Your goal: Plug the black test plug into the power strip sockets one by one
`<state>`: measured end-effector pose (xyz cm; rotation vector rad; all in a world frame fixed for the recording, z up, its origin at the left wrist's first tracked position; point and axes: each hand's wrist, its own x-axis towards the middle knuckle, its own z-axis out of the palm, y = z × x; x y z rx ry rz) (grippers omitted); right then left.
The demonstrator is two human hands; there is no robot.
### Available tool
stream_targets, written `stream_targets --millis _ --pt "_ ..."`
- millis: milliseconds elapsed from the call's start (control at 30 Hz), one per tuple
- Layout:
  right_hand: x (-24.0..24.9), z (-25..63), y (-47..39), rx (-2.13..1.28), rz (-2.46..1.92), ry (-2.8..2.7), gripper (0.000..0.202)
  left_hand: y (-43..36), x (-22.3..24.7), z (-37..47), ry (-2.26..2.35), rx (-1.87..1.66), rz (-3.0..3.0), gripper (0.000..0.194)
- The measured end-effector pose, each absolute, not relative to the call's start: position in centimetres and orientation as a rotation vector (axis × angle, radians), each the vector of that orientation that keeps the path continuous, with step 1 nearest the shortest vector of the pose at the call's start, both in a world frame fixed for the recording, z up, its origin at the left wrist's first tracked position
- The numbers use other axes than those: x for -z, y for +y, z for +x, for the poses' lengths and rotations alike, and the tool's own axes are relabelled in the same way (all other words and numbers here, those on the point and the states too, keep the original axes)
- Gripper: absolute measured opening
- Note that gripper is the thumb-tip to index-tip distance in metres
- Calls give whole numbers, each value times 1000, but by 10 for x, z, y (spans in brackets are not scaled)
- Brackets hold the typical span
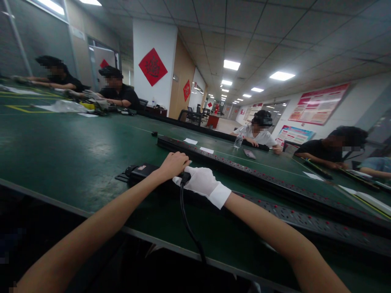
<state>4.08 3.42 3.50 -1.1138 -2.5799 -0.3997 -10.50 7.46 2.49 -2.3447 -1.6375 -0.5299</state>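
Note:
A long black power strip (291,217) with rows of sockets and small red parts lies along the near side of the green table. My bare left hand (173,166) is closed over it near its left end, beside a black end box (143,173); the fingertips are partly hidden. My right hand (201,181), in a white glove, is closed around a black plug (185,178) at the strip, touching my left hand. From the plug a black cable (185,215) hangs down over the table edge. Whether the plug sits in a socket is hidden.
Behind lies a second long power strip (244,169) with paper slips (207,150) beside it. A water bottle (238,140) stands farther back. Several people sit around the green table (76,150). Plastic wrap (65,106) lies at the far left.

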Motion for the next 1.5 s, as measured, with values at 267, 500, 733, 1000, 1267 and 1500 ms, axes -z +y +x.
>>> stream_targets --millis 267,500,733,1000,1267,1500 --pt "-40 41 30 339 -1138 -2607 52 72 -25 -104 -1666 546 -2332 22" --pt "-42 41 29 329 -1155 -2627 54 69 -30 -105 -1738 452 -2357 20" --pt "-40 41 29 384 -1207 -2609 58 64 -33 -103 -1847 340 -2350 25" --pt "-37 41 31 423 -1175 -2595 56 64 -34 -100 -1895 353 -2281 52" --pt "-33 42 35 418 -1125 -2582 55 65 -31 -99 -1885 334 -2244 39" --pt "-35 42 34 395 -1174 -2622 56 66 -32 -102 -1866 296 -2318 28"
